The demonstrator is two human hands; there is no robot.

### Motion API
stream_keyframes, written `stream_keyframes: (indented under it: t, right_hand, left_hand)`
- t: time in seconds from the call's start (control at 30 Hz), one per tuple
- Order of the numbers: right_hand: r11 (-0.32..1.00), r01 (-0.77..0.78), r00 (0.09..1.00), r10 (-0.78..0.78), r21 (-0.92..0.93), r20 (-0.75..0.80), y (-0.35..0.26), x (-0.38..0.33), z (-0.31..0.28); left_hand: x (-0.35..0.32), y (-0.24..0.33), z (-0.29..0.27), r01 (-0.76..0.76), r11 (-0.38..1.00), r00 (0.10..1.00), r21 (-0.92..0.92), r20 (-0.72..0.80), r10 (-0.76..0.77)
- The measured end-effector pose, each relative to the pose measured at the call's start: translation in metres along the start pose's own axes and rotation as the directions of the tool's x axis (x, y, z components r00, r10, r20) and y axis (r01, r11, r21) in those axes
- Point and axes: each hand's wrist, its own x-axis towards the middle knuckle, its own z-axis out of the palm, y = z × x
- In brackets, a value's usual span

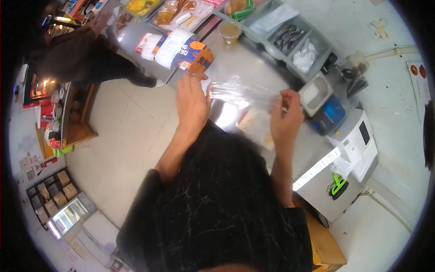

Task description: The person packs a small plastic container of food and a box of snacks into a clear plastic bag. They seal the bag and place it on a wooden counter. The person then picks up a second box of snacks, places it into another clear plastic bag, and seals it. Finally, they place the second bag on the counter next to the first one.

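Note:
A clear plastic bag (244, 94) is stretched between my two hands over the metal counter. My left hand (192, 99) pinches its left edge, and my right hand (287, 115) grips the opposite edge with curled fingers. Below the bag's top edge, near my right hand, a pale packet with orange-yellow marks (252, 123) shows; whether it lies inside the bag or under it I cannot tell. Just beyond my left hand lies a blue and orange printed package (192, 53) with a white label around it.
A lidded sauce cup (229, 31) stands beside a grey compartment tray (281, 34). To the right are a blue device with a metal pan (330, 113), a white printer (355, 140) with a paper strip (317, 168), and a green brush (337, 185). Another person (86, 56) stands at the upper left.

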Motion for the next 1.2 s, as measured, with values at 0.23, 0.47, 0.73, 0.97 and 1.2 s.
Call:
stream_keyframes:
  t: [0.23,0.47,0.73,0.97,1.2]
  right_hand:
    - [0.866,-0.102,0.995,0.087,0.490,0.053,-0.010,-0.018,0.052]
    - [0.825,-0.224,0.954,0.294,0.519,-0.056,0.021,0.005,0.037]
    - [0.956,0.131,0.951,-0.046,0.261,-0.306,0.038,0.017,0.055]
    - [0.998,0.042,0.965,-0.027,-0.052,0.261,0.027,0.007,0.041]
    - [0.877,-0.274,0.959,0.216,0.395,0.185,0.085,0.003,0.032]
  left_hand:
    - [0.001,0.035,0.035,0.316,0.373,0.939,-0.873,0.230,-0.256]
    - [-0.011,-0.002,0.064,0.323,0.463,0.937,-0.825,0.209,-0.281]
    - [-0.011,0.009,0.051,-0.131,0.988,0.991,-0.085,-0.042,0.127]
    - [0.005,0.020,0.057,0.030,0.968,0.991,-0.248,0.132,0.003]
    - [-0.009,-0.003,0.037,-0.320,0.943,0.940,-0.096,0.093,0.328]
